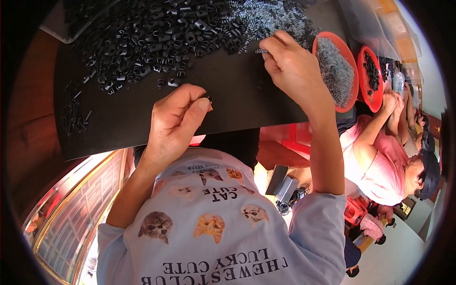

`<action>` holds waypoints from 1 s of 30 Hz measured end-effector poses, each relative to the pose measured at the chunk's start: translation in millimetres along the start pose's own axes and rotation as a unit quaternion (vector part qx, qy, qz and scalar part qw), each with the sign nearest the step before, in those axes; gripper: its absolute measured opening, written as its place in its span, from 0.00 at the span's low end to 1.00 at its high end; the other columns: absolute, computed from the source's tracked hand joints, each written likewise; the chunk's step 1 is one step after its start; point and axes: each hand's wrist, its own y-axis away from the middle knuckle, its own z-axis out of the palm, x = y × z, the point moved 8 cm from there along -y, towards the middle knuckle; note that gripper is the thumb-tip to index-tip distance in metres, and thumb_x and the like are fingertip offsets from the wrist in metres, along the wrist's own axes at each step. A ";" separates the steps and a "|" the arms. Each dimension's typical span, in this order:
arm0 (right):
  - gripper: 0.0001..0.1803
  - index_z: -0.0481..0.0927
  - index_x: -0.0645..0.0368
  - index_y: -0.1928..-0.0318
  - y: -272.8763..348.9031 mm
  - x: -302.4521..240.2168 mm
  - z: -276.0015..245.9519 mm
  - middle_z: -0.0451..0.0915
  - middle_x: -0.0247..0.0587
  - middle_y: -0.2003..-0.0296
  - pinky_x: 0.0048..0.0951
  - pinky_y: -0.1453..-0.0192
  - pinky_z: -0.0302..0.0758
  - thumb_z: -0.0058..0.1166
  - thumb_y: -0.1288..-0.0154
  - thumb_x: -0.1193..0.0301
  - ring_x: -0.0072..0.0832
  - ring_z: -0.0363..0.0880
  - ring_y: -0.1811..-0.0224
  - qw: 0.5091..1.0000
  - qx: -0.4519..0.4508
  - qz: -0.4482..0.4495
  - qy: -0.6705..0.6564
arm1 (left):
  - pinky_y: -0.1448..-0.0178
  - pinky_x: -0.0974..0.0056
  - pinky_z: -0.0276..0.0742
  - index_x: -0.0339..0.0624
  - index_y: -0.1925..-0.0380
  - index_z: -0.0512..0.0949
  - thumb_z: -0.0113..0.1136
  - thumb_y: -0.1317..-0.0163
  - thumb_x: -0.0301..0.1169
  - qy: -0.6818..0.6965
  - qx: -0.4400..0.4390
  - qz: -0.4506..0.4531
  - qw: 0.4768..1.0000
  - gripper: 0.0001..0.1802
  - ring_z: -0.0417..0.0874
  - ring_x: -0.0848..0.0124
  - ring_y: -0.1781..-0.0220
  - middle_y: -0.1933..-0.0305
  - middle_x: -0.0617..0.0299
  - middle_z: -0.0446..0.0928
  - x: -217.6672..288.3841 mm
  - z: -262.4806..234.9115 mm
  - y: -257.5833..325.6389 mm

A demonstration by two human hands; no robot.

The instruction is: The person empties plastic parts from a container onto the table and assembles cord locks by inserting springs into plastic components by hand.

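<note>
Above the near part of the black table (237,97), my left hand (175,121) is closed, thumb against fingers, on a small black plastic part (209,96) mostly hidden by the fingertips. My right hand (292,61) is farther forward and to the right, by the near edge of a heap of small metal springs (266,19). Its thumb and forefinger pinch one spring (260,51), whose end sticks out to the left. A large pile of short black tubular plastic parts (156,38) spreads over the far left of the table, meeting the spring heap.
Right of my right forearm stands a red bowl (350,53) full of springs. Beyond it, another red bowl (375,100) holds black parts. Thin black pieces (74,114) lie at the table's left. A co-worker in a pink top (375,161) sits at the right, hands raised near that bowl.
</note>
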 end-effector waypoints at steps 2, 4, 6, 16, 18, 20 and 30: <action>0.07 0.77 0.57 0.61 1.9 0.8 -6.0 0.75 0.39 0.64 0.38 0.64 0.75 0.55 0.41 0.77 0.43 0.78 0.66 0.999 0.027 0.011 -0.015 | 0.71 0.73 0.68 0.33 0.65 0.76 0.55 0.32 0.28 -0.003 0.003 -0.018 1.000 0.08 0.71 0.82 0.74 0.73 0.66 0.76 0.7 1.2 -1.6; 0.05 0.76 0.58 0.63 4.3 0.9 -8.6 0.76 0.40 0.64 0.40 0.65 0.75 0.54 0.41 0.76 0.43 0.79 0.66 0.998 0.048 0.006 -0.031 | 0.71 0.72 0.69 0.33 0.65 0.76 0.56 0.32 0.28 -0.006 0.005 -0.036 0.999 0.07 0.72 0.83 0.74 0.73 0.66 0.76 3.6 0.0 -4.3; 0.04 0.76 0.58 0.64 6.7 -0.2 -12.4 0.77 0.41 0.65 0.42 0.66 0.75 0.53 0.41 0.75 0.43 0.79 0.66 0.997 0.068 -0.001 -0.048 | 0.73 0.70 0.71 0.32 0.64 0.77 0.57 0.33 0.27 -0.037 -0.010 -0.083 0.996 0.07 0.74 0.77 0.77 0.74 0.62 0.77 2.9 -0.6 -7.2; 0.04 0.77 0.59 0.64 13.0 7.1 -14.0 0.79 0.42 0.66 0.41 0.64 0.75 0.53 0.40 0.74 0.43 0.80 0.65 0.991 0.085 0.018 -0.103 | 0.74 0.56 0.77 0.41 0.73 0.71 0.62 0.41 0.30 -0.502 -0.029 0.194 0.842 0.10 0.80 0.55 0.75 0.76 0.57 0.76 48.3 20.0 -39.8; 0.04 0.78 0.59 0.64 13.7 8.7 -15.0 0.79 0.42 0.66 0.41 0.64 0.75 0.53 0.39 0.74 0.43 0.80 0.65 0.990 0.095 0.015 -0.105 | 0.73 0.55 0.72 0.39 0.74 0.72 0.63 0.40 0.31 -0.515 -0.039 0.184 0.836 0.11 0.77 0.51 0.75 0.76 0.55 0.73 40.0 20.2 -45.0; 0.04 0.78 0.59 0.64 15.3 10.2 -15.5 0.79 0.43 0.66 0.40 0.63 0.76 0.55 0.39 0.73 0.44 0.80 0.65 0.988 0.103 0.017 -0.116 | 0.73 0.56 0.72 0.39 0.72 0.73 0.64 0.40 0.32 -0.521 -0.039 0.180 0.833 0.10 0.77 0.52 0.75 0.74 0.54 0.75 39.6 16.9 -46.7; 0.07 0.78 0.64 0.61 18.7 9.0 -22.0 0.78 0.43 0.69 0.32 0.66 0.74 0.57 0.41 0.81 0.38 0.78 0.71 0.973 0.135 -0.003 -0.189 | 0.75 0.71 0.69 0.34 0.60 0.78 0.54 0.30 0.38 -0.162 -0.055 0.043 0.984 0.15 0.74 0.76 0.78 0.72 0.61 0.78 40.3 41.5 -77.1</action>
